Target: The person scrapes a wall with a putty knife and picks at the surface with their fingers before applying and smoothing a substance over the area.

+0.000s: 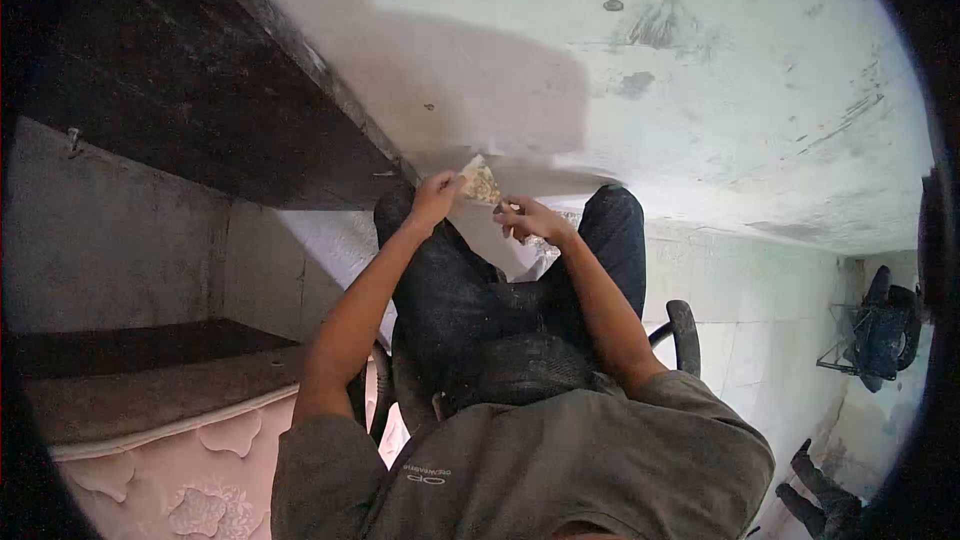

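A small pale piece with a brownish-yellow pattern (480, 182), roughly triangular and thin like paper or cloth, is held up between my two hands above my knees. My left hand (437, 197) pinches its left edge between thumb and fingers. At its lower right corner, the fingers of my right hand (530, 221) are closed, with the thumb and index finger at the tip and the other fingers curled. Under both hands are my spread knees in dark trousers (500, 325).
A pale, stained wall (700, 90) rises in front. At the left are a dark panel (200, 70) and a pink quilted mattress (200, 480). A dark armrest (684, 338) stands beside my right thigh. Farther right sits a dark bundle on a metal frame (880, 330).
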The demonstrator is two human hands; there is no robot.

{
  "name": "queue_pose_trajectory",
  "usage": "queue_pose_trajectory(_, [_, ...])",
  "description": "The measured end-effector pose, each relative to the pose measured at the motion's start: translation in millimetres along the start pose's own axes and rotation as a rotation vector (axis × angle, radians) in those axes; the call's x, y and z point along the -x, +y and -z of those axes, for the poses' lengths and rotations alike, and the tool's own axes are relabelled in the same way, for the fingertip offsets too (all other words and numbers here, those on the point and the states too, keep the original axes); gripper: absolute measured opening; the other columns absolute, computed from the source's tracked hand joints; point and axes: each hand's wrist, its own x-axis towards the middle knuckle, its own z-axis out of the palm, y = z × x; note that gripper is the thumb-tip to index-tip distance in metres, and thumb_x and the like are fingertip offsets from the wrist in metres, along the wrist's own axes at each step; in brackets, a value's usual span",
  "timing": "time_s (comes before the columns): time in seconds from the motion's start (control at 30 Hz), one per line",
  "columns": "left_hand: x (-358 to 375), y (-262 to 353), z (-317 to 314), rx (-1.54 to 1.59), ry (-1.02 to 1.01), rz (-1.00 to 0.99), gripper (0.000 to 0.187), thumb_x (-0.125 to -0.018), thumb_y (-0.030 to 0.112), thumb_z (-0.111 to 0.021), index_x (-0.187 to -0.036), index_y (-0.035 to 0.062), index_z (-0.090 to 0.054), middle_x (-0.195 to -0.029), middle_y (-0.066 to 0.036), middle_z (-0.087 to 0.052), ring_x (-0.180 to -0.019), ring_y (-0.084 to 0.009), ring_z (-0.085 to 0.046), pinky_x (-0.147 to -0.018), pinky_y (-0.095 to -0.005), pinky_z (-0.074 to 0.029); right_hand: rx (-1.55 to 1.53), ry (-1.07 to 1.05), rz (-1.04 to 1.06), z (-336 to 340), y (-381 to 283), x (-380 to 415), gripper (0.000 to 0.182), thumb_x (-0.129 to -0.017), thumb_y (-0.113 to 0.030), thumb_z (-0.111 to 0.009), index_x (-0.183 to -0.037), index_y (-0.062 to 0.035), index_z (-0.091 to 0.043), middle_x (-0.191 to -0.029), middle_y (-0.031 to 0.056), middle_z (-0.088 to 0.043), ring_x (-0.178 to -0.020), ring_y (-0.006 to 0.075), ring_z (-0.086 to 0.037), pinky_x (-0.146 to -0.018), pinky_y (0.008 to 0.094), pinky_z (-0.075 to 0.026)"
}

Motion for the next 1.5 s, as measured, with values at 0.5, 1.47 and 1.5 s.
queue_pose_trajectory(0.5, [19, 33, 11, -0.012, -0.107, -0.048, 0.031, -0.087, 0.031, -0.061, -0.090, 0.0003, -0.066, -0.064, -0.005, -0.054, -0.062, -0.0116, -0.046, -0.060, -0.0316, -0.040, 0.348, 0.180, 0.159, 9, 3, -4, 0.028, -0.083, -0.030, -0.066, -0.085, -0.0018, -0.067, -0.052, -0.0024, -0.048, -0.046, 0.0078, -0.043, -0.043, 0.0270, -0.035])
queue_pose_trajectory(1.47, [14, 30, 2, 0.003, 0.021, -0.507, 0.022, -0.088, 0.023, -0.059, -0.094, 0.0029, -0.067, -0.056, -0.003, -0.049, -0.054, -0.0081, -0.043, -0.051, -0.0296, -0.037, 0.474, 1.167, 1.515, 7, -202, 192, 0.017, -0.092, -0.008, -0.050, -0.088, 0.0055, -0.059, -0.056, 0.0067, -0.055, -0.044, 0.0103, -0.049, -0.041, 0.0244, -0.039])
queue_pose_trajectory(1.5, [15, 33, 4, 0.004, 0.025, -0.514, 0.022, -0.088, 0.023, -0.059, -0.094, 0.0029, -0.067, -0.056, -0.003, -0.049, -0.054, -0.0081, -0.043, -0.051, -0.0296, -0.037, 0.268, 1.130, 1.410, -2, -207, 204, 0.012, -0.090, -0.005, -0.054, -0.081, 0.0000, -0.059, -0.066, 0.0054, -0.061, -0.055, 0.0101, -0.056, -0.052, 0.0231, -0.046])
